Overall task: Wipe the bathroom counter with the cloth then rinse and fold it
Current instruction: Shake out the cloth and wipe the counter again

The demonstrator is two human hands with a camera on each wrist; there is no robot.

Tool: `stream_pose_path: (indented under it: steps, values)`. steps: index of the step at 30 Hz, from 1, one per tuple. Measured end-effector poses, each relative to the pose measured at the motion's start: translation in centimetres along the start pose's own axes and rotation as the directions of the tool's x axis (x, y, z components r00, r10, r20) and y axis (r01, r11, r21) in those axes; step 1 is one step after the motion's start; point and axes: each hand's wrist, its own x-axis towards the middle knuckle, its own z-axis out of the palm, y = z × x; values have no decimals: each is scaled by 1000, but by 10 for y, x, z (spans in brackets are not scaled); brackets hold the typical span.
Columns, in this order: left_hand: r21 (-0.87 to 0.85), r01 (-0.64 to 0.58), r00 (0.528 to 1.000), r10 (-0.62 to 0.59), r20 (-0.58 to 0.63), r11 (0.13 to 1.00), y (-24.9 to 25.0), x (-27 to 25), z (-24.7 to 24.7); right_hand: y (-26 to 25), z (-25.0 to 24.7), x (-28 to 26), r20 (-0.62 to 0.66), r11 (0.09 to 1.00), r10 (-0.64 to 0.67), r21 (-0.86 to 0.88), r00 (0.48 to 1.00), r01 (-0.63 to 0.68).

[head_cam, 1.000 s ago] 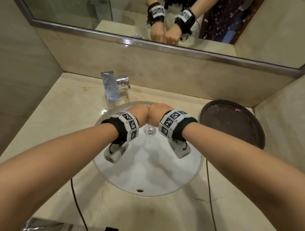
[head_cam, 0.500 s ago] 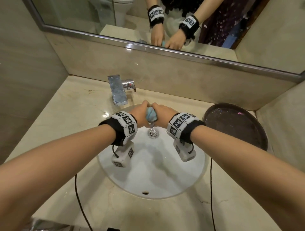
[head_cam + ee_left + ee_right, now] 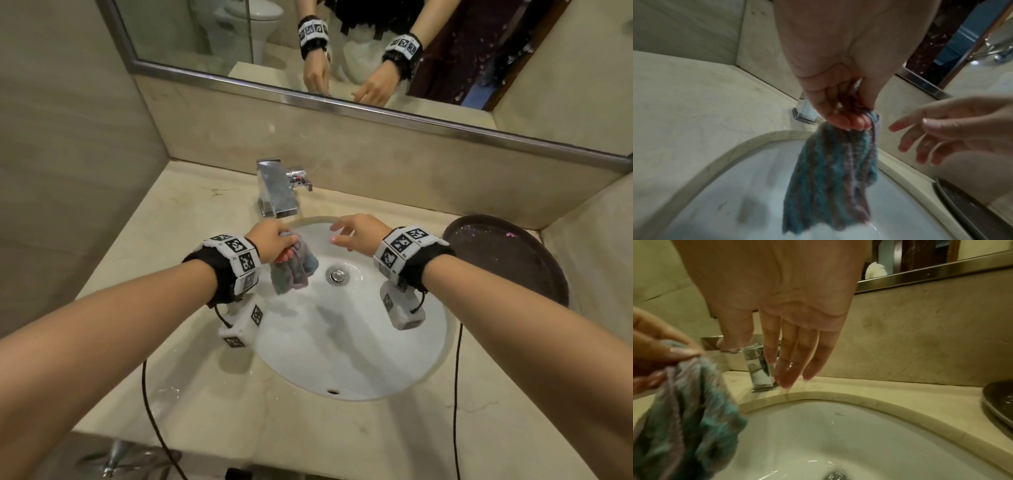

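Note:
My left hand (image 3: pixel 274 240) (image 3: pixel 840 116) grips the top of a wet blue and purple cloth (image 3: pixel 294 265) (image 3: pixel 830 175) (image 3: pixel 684 410), which hangs bunched over the left side of the white sink (image 3: pixel 352 342). My right hand (image 3: pixel 356 233) (image 3: pixel 789 344) hovers over the back of the basin with straight, wet fingers and holds nothing. It is a short way to the right of the cloth and apart from it. The beige stone counter (image 3: pixel 191 219) surrounds the basin. No water runs from the chrome tap (image 3: pixel 275 190) (image 3: pixel 758 368).
A dark round tray (image 3: pixel 507 260) sits on the counter to the right of the sink. The drain (image 3: pixel 337 275) shows a little water around it. A mirror (image 3: pixel 342 44) runs along the back wall. Two black cables (image 3: pixel 150 404) hang over the counter's front edge.
Both hands were clasped together squeezing the cloth over the drain. Now my right hand has let go and moved right, while my left hand carries the hanging cloth to the left.

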Motion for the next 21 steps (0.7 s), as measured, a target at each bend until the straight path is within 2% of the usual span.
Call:
stream_pose_path:
  steps: [3,6,8,13,16,19,21]
  values:
    - [-96,-104,993,98,-61,990,0,-10,-6,-21,13,-3,89,999,-49,18,995,48]
    - [-28,-210,976,208,-60,977,4,-23,-13,-40,25,2,115,995,-90,-40,989,95]
    - [-13,-231,968,229,-99,973,1,-31,-17,-47,28,5,89,989,-97,-107,991,106]
    - [-122,-134,967,103,-231,983,-23,-62,-23,-53,36,10,65,983,-185,20,981,184]
    - [-103,-52,966,24,-258,993,-40,-84,-24,-58,45,8,52,966,-229,134,972,221]
    - [-119,46,953,-79,-292,992,-56,-106,-27,-73,47,7,27,952,-263,168,964,255]
    - [-134,70,952,-106,-288,989,-62,-124,-30,-88,49,6,54,941,-290,199,956,274]
